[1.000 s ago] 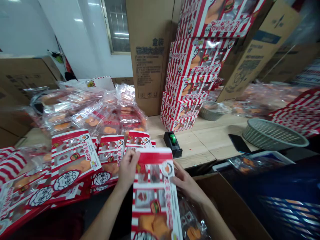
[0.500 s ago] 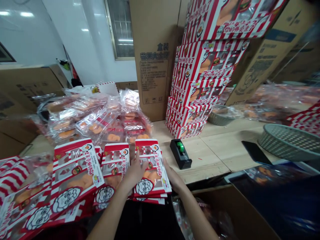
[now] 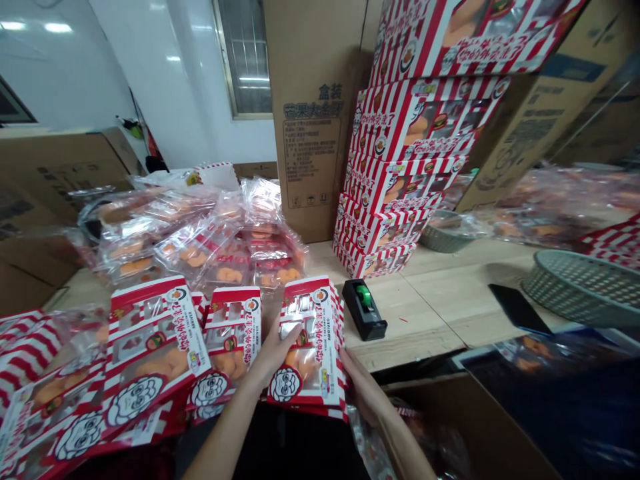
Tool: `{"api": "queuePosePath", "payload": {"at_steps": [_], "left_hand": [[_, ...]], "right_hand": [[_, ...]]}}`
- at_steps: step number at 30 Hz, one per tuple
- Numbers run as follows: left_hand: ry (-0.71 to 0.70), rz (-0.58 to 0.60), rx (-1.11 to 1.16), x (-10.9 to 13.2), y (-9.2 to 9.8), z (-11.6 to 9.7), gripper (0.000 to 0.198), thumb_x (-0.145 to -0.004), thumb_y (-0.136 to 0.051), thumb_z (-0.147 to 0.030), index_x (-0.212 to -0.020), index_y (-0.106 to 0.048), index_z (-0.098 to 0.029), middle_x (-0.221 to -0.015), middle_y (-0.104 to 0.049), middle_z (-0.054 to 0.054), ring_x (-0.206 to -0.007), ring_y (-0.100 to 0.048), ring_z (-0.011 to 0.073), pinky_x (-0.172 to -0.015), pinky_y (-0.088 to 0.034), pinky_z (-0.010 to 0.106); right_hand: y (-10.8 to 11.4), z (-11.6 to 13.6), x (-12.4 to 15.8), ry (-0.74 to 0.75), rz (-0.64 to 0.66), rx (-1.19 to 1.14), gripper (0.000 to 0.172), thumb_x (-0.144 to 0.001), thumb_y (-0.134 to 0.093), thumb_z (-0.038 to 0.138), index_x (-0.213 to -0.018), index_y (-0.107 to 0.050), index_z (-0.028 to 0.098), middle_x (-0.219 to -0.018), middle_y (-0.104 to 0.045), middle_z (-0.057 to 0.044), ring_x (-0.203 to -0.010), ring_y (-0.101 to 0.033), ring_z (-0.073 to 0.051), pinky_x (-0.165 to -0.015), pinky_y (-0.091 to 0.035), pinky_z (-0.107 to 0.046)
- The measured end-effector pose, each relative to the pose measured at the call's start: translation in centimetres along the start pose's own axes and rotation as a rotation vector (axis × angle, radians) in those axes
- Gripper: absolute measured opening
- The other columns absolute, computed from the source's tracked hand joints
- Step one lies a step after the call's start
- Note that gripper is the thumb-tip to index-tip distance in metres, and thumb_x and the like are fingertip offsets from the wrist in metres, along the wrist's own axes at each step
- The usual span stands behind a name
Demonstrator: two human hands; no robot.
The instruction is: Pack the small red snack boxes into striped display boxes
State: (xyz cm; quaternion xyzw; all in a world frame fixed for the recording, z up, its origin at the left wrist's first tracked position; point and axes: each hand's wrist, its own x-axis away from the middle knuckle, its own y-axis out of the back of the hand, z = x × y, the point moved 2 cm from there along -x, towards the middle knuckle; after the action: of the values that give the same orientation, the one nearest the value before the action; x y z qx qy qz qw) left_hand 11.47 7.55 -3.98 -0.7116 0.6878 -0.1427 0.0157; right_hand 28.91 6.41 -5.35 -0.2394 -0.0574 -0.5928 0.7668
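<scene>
A flat red-and-white striped toy box, with clear windows and a bearded cartoon face, lies in front of me between both hands. My left hand grips its left edge, thumb over the front. On the opposite side my right hand presses the striped edge, its fingertips partly hidden by the box. Just to the left lies another box of the same print. A larger-looking box tops the pile further left.
Clear bags of orange toy food heap up behind the boxes. A black tape dispenser stands right of my hands, before a tall stack of filled boxes. A phone and a green basket are further right.
The box between my hands has shifted slightly right and been tilted, and its striped right side now shows. My left hand has closed around its left edge with the thumb on top.
</scene>
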Motion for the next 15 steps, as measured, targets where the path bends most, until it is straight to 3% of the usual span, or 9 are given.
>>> {"api": "queuePosePath", "payload": {"at_steps": [4, 6, 8, 11, 15], "left_hand": [[-0.110, 0.120, 0.093, -1.4, -1.2, -2.8, 0.059, -0.076, -0.058, -0.043, -0.129, -0.038, -0.027, -0.127, -0.053, 0.006, -0.118, -0.047, 0.0206, -0.097, -0.039, 0.034], [-0.187, 0.139, 0.067, -3.4, -1.2, -4.9, 0.057, -0.071, -0.064, -0.040, -0.124, -0.047, -0.026, -0.126, -0.053, 0.005, -0.119, -0.045, 0.0213, -0.098, -0.037, 0.033], [-0.176, 0.106, 0.060, -6.0, -0.6, -6.5, 0.054, -0.061, -0.073, -0.033, -0.111, -0.059, -0.021, -0.115, -0.061, 0.007, -0.113, -0.051, 0.0246, -0.093, -0.041, 0.034], [-0.108, -0.048, 0.092, -9.4, 1.1, -7.1, 0.045, -0.054, -0.075, -0.030, -0.094, -0.065, -0.012, -0.088, -0.070, 0.011, -0.093, -0.061, 0.0277, -0.081, -0.047, 0.037], [-0.141, -0.274, 0.170, -11.5, 3.9, -5.8, 0.045, -0.066, -0.062, -0.047, -0.093, -0.063, -0.010, -0.074, -0.069, 0.009, -0.083, -0.063, 0.0248, -0.074, -0.049, 0.036]], "right_hand": [[-0.6, 3.5, 1.0, 0.316, -0.124, 0.131, 0.084, -0.061, -0.071, 0.052, -0.129, -0.029, 0.024, -0.126, -0.049, -0.011, -0.111, -0.050, -0.028, -0.094, -0.042, -0.042], [-1.6, 5.1, 0.5, 0.485, -0.203, 0.266, 0.093, -0.061, -0.073, 0.047, -0.134, -0.019, 0.025, -0.132, -0.041, -0.012, -0.116, -0.045, -0.028, -0.097, -0.038, -0.042], [-2.6, 5.6, -0.7, 0.669, -0.312, 0.439, 0.095, -0.064, -0.072, 0.041, -0.136, -0.013, 0.025, -0.139, -0.029, -0.013, -0.124, -0.035, -0.028, -0.102, -0.032, -0.044], [-3.6, 3.5, -3.4, 0.915, -0.362, 0.730, 0.083, -0.072, -0.067, 0.033, -0.137, -0.017, 0.023, -0.142, -0.021, -0.012, -0.131, -0.020, -0.028, -0.108, -0.019, -0.047], [-2.6, -0.5, -6.6, 0.919, -0.188, 0.909, 0.057, -0.080, -0.056, 0.029, -0.133, -0.033, 0.027, -0.137, -0.030, -0.011, -0.128, -0.029, -0.027, -0.104, -0.028, -0.046]]}}
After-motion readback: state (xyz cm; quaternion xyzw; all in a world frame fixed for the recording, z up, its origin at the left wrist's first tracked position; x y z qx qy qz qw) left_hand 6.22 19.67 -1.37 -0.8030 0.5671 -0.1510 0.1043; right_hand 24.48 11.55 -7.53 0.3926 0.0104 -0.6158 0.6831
